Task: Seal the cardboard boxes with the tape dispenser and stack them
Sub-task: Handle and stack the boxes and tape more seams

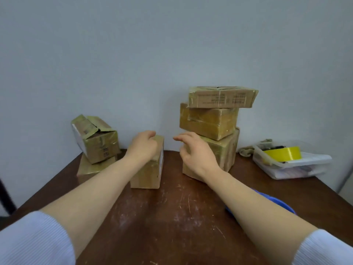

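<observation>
Your left hand (142,148) grips the centre box (148,175) over its far edge; right hand (194,153), fingers apart, hovers by the three-box stack (210,121) right of centre. Narrow gap between box and stack.

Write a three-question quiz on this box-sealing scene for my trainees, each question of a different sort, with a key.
1. True or false: the right-hand stack holds three boxes.
2. Where does the yellow tape roll lie? A. in the clear tray B. on the floor C. atop a box
3. Short answer: which hand holds the small box standing alone between the two stacks?

Key
1. True.
2. A.
3. The left hand, its fingers curled over the box's far top edge.
</observation>
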`<action>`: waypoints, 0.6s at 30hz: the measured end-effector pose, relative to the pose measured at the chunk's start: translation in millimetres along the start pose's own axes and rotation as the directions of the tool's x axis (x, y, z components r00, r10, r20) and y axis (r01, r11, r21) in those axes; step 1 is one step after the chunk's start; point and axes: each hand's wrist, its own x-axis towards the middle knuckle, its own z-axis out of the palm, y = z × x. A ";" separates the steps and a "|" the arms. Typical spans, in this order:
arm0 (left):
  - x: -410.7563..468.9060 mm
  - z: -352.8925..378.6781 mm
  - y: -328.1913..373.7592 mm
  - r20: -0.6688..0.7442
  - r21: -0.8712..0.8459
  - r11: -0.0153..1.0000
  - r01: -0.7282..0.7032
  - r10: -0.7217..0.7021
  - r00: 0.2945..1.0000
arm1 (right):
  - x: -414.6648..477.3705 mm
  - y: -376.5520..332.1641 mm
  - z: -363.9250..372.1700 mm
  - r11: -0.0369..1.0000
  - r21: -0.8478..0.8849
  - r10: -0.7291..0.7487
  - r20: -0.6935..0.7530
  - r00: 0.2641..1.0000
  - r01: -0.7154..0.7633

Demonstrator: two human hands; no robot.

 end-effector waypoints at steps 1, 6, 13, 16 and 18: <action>-3.0 -0.1 -12.8 0.009 0.061 0.998 -0.003 0.002 1.000 | 0.1 -0.2 11.2 1.000 0.001 0.020 0.052 0.998 -0.021; 0.3 -0.1 -62.0 -0.023 0.232 0.970 0.070 -0.066 0.998 | 8.9 1.0 61.6 0.992 0.002 0.117 0.296 0.948 -0.123; 6.2 4.0 -81.2 0.035 0.241 0.962 0.129 -0.142 0.989 | 20.1 -4.2 94.8 0.937 0.182 0.207 0.397 0.894 -0.298; 1.4 1.7 -82.3 0.024 0.218 0.967 0.133 -0.141 0.990 | 15.6 -4.8 90.3 0.930 0.178 0.248 0.336 0.908 -0.320; -11.3 1.1 -81.1 0.029 0.203 0.971 0.124 -0.133 0.991 | 8.4 -2.7 81.6 0.928 0.156 0.290 0.266 0.919 -0.338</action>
